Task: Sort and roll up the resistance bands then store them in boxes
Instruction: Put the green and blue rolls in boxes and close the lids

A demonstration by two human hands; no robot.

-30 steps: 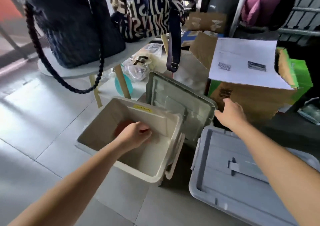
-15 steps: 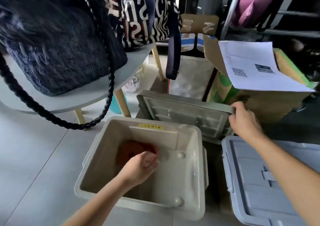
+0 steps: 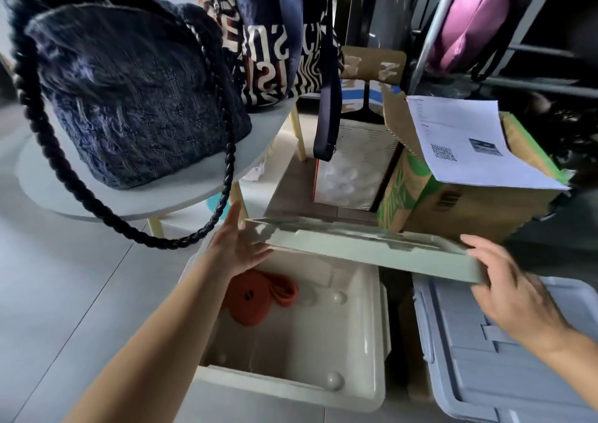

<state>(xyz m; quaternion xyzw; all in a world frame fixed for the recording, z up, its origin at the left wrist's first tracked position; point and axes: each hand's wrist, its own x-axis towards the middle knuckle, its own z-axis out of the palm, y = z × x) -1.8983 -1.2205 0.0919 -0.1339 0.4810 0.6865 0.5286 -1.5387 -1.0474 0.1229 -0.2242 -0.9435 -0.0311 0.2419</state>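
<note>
One rolled orange resistance band (image 3: pixel 259 296) lies in the far left corner of the open beige box (image 3: pixel 291 393), with the lid (image 3: pixel 362 244) held tilted above the box's far edge. The right hand (image 3: pixel 514 290) grips the lid's right end; the left hand (image 3: pixel 238 251), fingers straight, touches its left end. Closing seems the step in hand: next the lid must be levelled and squared onto the rim.

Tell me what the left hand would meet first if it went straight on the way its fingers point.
Probably the near left corner of the lid, just beyond the fingertips of the left hand. If it misses that, the braided strap behind comes next; depth is unclear.
</note>
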